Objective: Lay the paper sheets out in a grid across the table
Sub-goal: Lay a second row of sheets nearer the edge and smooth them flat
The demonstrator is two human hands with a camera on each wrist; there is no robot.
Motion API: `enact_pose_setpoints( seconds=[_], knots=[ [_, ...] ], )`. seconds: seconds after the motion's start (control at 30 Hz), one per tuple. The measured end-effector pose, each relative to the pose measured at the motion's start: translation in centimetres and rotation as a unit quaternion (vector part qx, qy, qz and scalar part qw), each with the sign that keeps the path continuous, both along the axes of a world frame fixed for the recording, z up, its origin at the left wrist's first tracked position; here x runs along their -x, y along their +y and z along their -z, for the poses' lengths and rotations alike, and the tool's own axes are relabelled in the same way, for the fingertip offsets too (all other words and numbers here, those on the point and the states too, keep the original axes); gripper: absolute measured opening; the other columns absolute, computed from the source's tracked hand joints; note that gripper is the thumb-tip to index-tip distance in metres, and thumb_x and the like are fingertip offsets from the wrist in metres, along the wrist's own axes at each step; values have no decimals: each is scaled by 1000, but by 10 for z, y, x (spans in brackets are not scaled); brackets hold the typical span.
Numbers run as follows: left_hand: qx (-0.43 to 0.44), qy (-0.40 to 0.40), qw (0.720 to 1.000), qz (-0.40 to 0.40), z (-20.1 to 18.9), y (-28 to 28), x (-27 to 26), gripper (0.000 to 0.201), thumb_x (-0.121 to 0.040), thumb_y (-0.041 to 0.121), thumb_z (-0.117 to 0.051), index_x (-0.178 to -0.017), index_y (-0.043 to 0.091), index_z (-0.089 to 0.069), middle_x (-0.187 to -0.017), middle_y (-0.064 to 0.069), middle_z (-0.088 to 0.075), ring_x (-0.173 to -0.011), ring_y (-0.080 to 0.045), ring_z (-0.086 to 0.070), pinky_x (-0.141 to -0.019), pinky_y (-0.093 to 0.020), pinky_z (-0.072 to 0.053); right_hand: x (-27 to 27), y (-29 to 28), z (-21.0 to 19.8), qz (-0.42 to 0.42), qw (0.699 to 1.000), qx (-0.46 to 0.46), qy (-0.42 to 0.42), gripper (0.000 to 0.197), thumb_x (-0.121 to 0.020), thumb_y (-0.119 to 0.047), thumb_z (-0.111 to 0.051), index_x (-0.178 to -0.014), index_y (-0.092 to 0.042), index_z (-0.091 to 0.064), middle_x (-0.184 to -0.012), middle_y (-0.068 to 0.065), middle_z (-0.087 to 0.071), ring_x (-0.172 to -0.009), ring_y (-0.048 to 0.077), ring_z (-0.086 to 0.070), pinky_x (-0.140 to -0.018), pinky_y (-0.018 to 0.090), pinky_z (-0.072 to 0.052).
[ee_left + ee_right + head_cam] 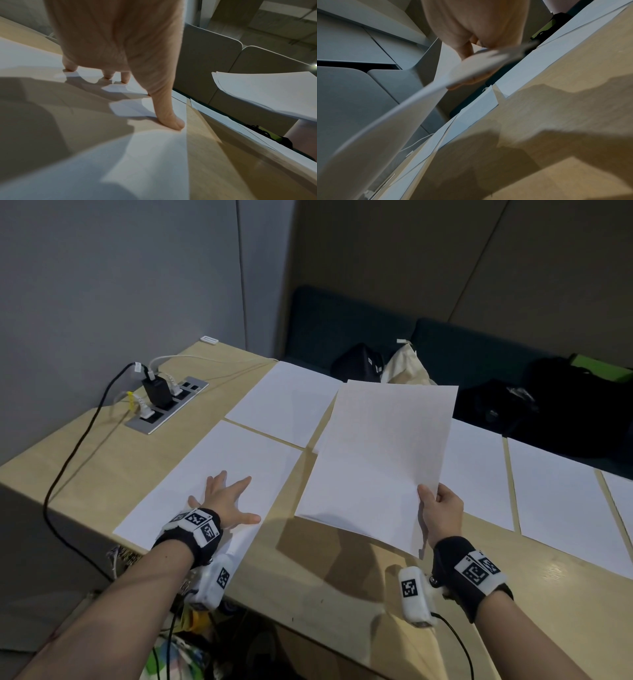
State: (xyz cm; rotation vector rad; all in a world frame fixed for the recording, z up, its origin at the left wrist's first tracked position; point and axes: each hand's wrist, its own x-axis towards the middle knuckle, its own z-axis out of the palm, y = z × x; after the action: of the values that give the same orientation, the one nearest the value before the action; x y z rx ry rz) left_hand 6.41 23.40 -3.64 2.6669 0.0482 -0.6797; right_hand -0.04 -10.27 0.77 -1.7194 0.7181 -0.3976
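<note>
Several white paper sheets lie flat on the light wooden table (342, 583). My left hand (226, 501) rests spread and flat on the near left sheet (219, 474), fingertips (173, 123) pressing the paper. A second sheet (287, 402) lies behind it. My right hand (440, 508) pinches the right edge of a thin stack of sheets (380, 460) and holds it in the air above the table's middle; the same stack (267, 93) shows in the left wrist view and the stack (388, 124) bends across the right wrist view. More laid sheets (561, 494) run to the right.
A power strip (168, 405) with plugs and cables is set into the table's far left corner. A black cable (61, 474) hangs over the left edge. Dark bags (548, 405) and a cloth bag (406, 364) sit on the bench beyond the table.
</note>
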Motion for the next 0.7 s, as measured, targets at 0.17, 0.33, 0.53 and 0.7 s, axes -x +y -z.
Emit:
enact_pose_setpoints(
  seconds=[0.17, 0.33, 0.53, 0.7],
  knots=[
    [6, 2, 1000, 0, 0, 1, 0, 92, -73, 51, -71, -147, 43, -17, -161, -6, 9, -147, -25, 15, -111, -63, -2, -1, 1, 0, -3, 1000, -1, -4, 21, -93, -9, -50, -108, 1, -61, -93, 10, -61, -83, 23, -55, -80, 30, -44],
    [17, -22, 1000, -13, -3, -1, 2, 88, -73, 57, -67, -146, 42, -20, -161, -5, 5, -148, -25, 13, -113, -60, 0, -2, 1, 1, -13, 1000, -19, -12, 11, -92, -8, -50, -85, -9, -59, -73, 4, -57, -67, 18, -51, -65, 27, -44],
    [175, -164, 969, -67, -33, -27, -2, 48, -92, 38, -52, -136, 19, -49, -148, -5, -40, -138, -23, -33, -112, -35, -23, -3, 7, 4, -50, 997, -61, -9, 14, -92, -6, -50, -83, -11, -60, -64, -2, -53, -47, 2, -52, -46, 12, -41],
    [352, -65, 930, -87, -55, -68, 3, 39, -95, 25, -45, -127, 5, -55, -129, -13, -60, -119, -25, -56, -103, -32, -39, 4, 9, 6, -118, 985, -127, -13, 16, -93, -4, -51, -86, -13, -63, -83, 5, -66, -73, 16, -62, -60, 14, -55]
  ],
)
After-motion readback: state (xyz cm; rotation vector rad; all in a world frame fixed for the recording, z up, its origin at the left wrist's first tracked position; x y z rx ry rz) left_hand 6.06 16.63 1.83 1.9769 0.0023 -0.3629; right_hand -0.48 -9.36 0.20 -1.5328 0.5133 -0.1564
